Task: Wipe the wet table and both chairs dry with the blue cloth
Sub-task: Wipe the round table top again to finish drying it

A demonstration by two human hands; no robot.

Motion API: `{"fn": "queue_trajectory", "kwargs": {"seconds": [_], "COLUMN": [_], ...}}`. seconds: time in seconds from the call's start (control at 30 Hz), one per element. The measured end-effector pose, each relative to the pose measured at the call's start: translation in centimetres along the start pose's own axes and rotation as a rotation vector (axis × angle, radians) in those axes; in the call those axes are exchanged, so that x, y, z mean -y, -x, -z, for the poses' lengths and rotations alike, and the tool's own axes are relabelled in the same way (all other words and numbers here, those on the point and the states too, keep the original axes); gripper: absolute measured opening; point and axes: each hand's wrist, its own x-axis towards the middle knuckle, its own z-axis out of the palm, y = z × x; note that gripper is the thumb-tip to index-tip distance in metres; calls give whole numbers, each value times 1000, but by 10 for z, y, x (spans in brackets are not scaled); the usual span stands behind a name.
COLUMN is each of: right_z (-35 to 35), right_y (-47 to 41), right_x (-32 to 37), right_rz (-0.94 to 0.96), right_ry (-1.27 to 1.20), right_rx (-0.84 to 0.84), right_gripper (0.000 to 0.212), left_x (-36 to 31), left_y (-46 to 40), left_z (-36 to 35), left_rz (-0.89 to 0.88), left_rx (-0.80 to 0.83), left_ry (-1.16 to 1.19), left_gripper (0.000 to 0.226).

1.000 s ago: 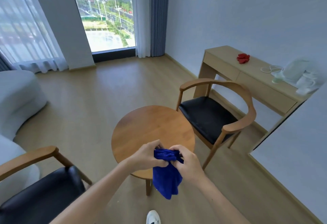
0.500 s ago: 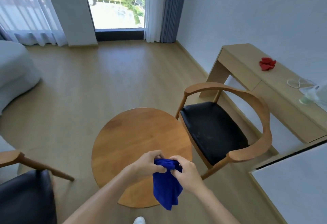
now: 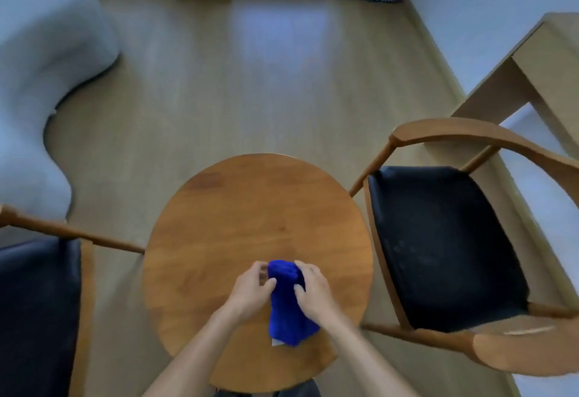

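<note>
Both hands, left hand (image 3: pixel 252 288) and right hand (image 3: pixel 313 287), are gripping the bunched blue cloth (image 3: pixel 286 302) above the round bench (image 3: pixel 219 208). Wiping with it wadded risks leaving wet streaks, missing both chairs.

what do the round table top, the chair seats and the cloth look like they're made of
Round table top: looks like wood with a smooth warm-brown finish; faint plank seams and grain show.
Right chair seat: black, faintly glossy padding, probably leather or a leather-like cover, in a wooden frame. The left chair seat looks alike.
Blue cloth: soft and fuzzy, likely microfibre or terry; it bunches and drapes between the left hand and right hand.
</note>
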Motion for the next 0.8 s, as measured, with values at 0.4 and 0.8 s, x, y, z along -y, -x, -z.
{"fn": "queue_trajectory", "kwargs": {"seconds": [0.4, 0.8], "right_z": [-127, -62], "right_y": [-52, -187], "right_x": [-26, -4], "right_rz": [-18, -43], "right_ry": [444, 381], "right_rx": [-374, -576], "right_gripper": [71, 73], "left_x": [124, 179], "left_y": [-66, -118], "left_z": [47, 97], "left_rz": [-36, -21], "left_rx": [-428, -499], "left_ry": [-625, -733], "left_gripper": [44, 69]}}
